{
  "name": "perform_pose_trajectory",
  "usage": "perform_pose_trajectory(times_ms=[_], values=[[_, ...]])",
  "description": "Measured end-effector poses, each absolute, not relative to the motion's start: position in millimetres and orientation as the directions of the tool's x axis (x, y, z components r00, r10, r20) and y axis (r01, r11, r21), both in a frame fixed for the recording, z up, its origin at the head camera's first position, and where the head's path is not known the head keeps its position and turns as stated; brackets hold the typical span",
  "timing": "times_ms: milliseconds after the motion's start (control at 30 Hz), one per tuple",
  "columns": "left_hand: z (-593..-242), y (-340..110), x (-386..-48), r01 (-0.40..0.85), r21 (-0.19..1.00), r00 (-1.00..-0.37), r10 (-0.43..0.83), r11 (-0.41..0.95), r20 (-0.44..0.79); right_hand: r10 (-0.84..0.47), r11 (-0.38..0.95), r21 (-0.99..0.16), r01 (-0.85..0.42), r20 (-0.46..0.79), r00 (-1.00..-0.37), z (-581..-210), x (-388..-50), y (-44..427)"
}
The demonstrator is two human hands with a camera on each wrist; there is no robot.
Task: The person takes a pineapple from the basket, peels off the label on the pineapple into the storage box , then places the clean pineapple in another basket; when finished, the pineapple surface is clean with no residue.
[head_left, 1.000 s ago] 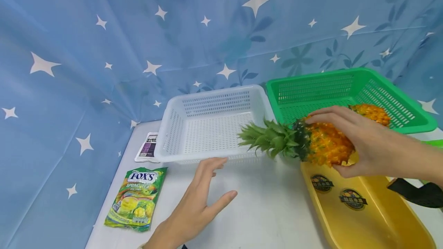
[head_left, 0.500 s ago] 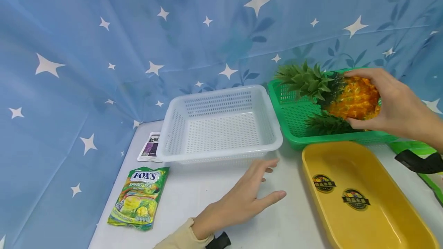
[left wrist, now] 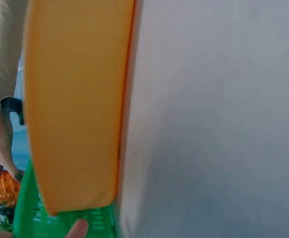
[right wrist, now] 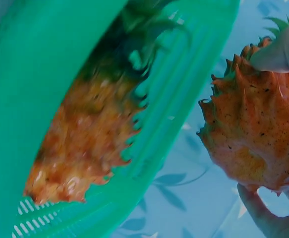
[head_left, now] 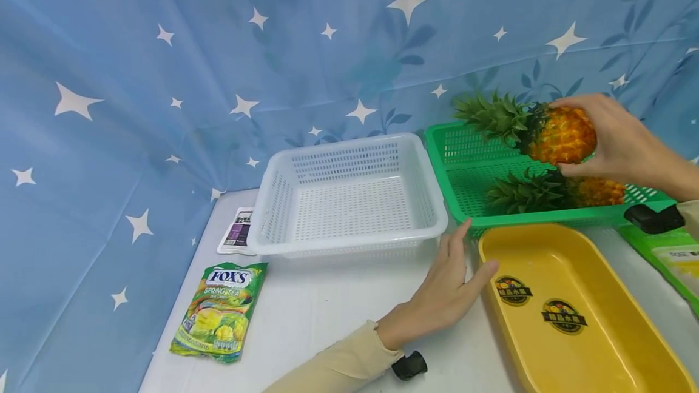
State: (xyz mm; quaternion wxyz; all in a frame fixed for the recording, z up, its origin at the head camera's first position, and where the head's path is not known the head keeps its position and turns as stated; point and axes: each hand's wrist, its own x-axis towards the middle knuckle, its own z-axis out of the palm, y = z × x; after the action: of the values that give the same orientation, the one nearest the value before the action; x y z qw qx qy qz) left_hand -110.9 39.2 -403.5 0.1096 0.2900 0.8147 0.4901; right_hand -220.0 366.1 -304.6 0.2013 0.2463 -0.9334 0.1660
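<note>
My right hand [head_left: 614, 135] grips an orange pineapple [head_left: 562, 135] by its body, above the back of the green basket [head_left: 459, 190]. Its leafy crown points left. A second pineapple [head_left: 597, 191] lies inside that basket, and the right wrist view shows its spiky body [right wrist: 85, 134] behind the rim. Beside the near-left corner of the yellow tray [head_left: 601, 296], my left hand [head_left: 439, 299] reaches out with fingers spread and holds nothing. In the left wrist view only a thumb [left wrist: 78, 229] and a bit of finger show at the bottom.
A white basket [head_left: 349, 211] stands left of the green one. On the left lie a green candy bag [head_left: 218, 311] and a small white and purple packet [head_left: 237, 232]. Another green packet [head_left: 668, 259] lies right of the yellow tray. A blue star-patterned curtain [head_left: 306, 47] hangs behind.
The held pineapple has moved from over the yellow tray up and back over the green basket, uncovering the pineapple inside. My left hand has moved right towards the yellow tray.
</note>
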Motion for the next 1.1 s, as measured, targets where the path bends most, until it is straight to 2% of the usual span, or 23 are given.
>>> perform_pose_trajectory(times_ms=[167,567,733,1100], values=[[-409,55,-116,0.344,0.864,-0.863,0.487,0.369,0.135,-0.388,0.843,-0.215,-0.494,0.394,-0.833,-308,-233,373],[-410,80,-143,0.313,0.917,-0.913,0.346,0.248,0.218,-0.401,0.884,-0.160,-0.439,0.224,-0.889,-310,-266,389],[-409,85,-147,0.283,0.924,-0.923,0.334,0.258,0.190,-0.423,0.887,-0.141,-0.441,0.139,-0.895,-309,-277,397],[-412,83,-148,0.290,0.918,-0.918,0.351,0.269,0.187,-0.474,0.879,-0.044,-0.475,0.035,-0.880,-315,-290,406]])
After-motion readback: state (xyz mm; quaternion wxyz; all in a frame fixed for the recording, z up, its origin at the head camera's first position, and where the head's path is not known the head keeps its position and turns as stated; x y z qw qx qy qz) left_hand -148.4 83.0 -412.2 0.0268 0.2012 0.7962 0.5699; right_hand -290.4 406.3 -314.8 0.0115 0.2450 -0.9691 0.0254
